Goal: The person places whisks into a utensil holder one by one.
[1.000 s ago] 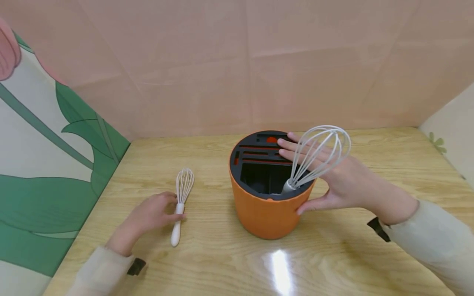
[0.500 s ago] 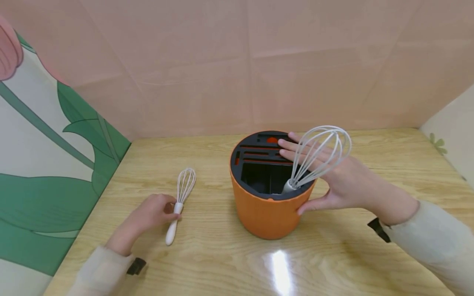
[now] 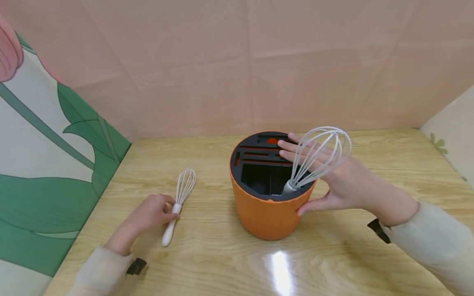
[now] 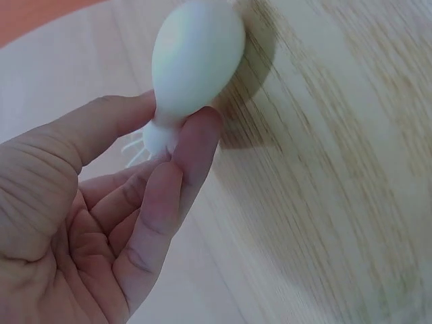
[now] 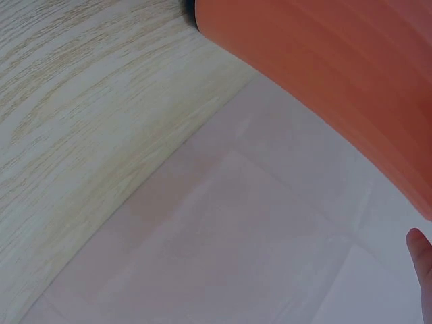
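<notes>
My left hand (image 3: 149, 213) pinches the handle of a small whisk (image 3: 168, 233) between thumb and fingers. The whisk lies tilted at the left of the table, its wire loops pointing away. In the left wrist view the pale, rounded handle end (image 4: 199, 57) sticks out beyond the fingertips. An orange utensil holder (image 3: 266, 222) with a slotted black top (image 3: 255, 142) stands right of centre. A larger whisk (image 3: 322, 150) leans to the right in it, handle down. Behind those wires my right hand (image 3: 344, 183) rests on the holder, fingers straight over its rim and thumb against its side.
The wooden table (image 3: 207, 263) meets a pinkish wall covering (image 3: 185, 82) at the back. A panel with green leaves (image 3: 40, 201) borders the left side, and a pale wall (image 3: 453, 127) stands at the right. Light glares off the table before the holder.
The small whisk has turned, its handle end swinging left as the left fingers close on it. The right hand, the holder and the larger whisk stay in place.
</notes>
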Action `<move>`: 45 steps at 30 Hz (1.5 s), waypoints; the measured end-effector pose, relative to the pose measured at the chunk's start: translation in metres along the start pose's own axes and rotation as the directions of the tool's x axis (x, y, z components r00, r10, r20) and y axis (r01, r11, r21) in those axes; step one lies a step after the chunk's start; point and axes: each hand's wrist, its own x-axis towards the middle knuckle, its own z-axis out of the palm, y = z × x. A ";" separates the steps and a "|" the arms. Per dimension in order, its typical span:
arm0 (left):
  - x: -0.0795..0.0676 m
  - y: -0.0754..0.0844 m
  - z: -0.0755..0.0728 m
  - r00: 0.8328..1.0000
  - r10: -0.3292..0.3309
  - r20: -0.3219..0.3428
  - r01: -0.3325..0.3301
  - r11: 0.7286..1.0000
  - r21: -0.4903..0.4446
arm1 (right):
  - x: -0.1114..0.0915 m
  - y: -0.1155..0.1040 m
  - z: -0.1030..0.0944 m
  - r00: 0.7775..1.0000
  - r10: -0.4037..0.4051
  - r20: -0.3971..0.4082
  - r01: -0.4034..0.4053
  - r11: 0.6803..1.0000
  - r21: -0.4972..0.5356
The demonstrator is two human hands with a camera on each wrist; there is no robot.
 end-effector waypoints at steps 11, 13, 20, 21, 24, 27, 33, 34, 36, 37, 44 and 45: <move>-0.003 0.006 -0.005 0.999 -0.020 0.029 0.022 0.998 -0.052 | -0.001 0.000 0.000 1.000 0.004 -0.001 -0.004 1.000 0.001; -0.004 0.007 -0.006 0.999 -0.022 0.032 0.024 0.997 -0.068 | 0.000 0.000 0.000 1.000 0.002 0.000 -0.002 1.000 0.002; -0.006 0.012 -0.010 1.000 -0.002 0.021 0.004 0.995 -0.096 | 0.000 0.000 0.000 1.000 0.003 -0.002 -0.003 1.000 0.001; -0.006 0.012 -0.010 1.000 0.003 0.020 -0.001 0.995 -0.099 | 0.000 0.000 0.000 1.000 0.002 -0.003 -0.002 1.000 0.001; -0.006 0.016 -0.013 1.000 0.011 0.014 -0.009 0.995 -0.098 | 0.000 0.000 0.000 1.000 0.001 0.002 -0.001 1.000 -0.001; -0.007 0.020 -0.015 1.000 0.015 0.003 -0.015 0.996 -0.082 | -0.001 0.000 0.000 1.000 -0.004 0.004 0.004 1.000 0.001; -0.009 0.029 -0.019 0.999 0.041 -0.016 -0.042 0.995 -0.086 | -0.002 0.000 0.000 1.000 0.003 0.001 -0.003 1.000 -0.004; -0.010 0.030 -0.020 0.999 0.049 -0.023 -0.051 0.995 -0.085 | -0.002 0.000 0.001 1.000 0.005 0.001 -0.005 1.000 -0.004; -0.011 0.034 -0.021 0.997 0.066 -0.034 -0.068 0.994 -0.081 | -0.002 0.000 0.001 1.000 0.006 0.000 -0.006 1.000 -0.004; -0.012 0.035 -0.021 0.996 0.075 -0.039 -0.078 0.994 -0.076 | -0.002 0.000 0.001 1.000 0.006 0.000 -0.006 1.000 -0.004; -0.017 0.046 -0.023 0.992 0.116 -0.056 -0.119 0.992 -0.051 | -0.001 0.000 0.001 1.000 0.005 -0.002 -0.005 1.000 0.008; -0.018 0.047 -0.024 0.990 0.126 -0.059 -0.129 0.991 -0.047 | -0.001 0.000 0.001 1.000 0.005 -0.003 -0.005 1.000 0.010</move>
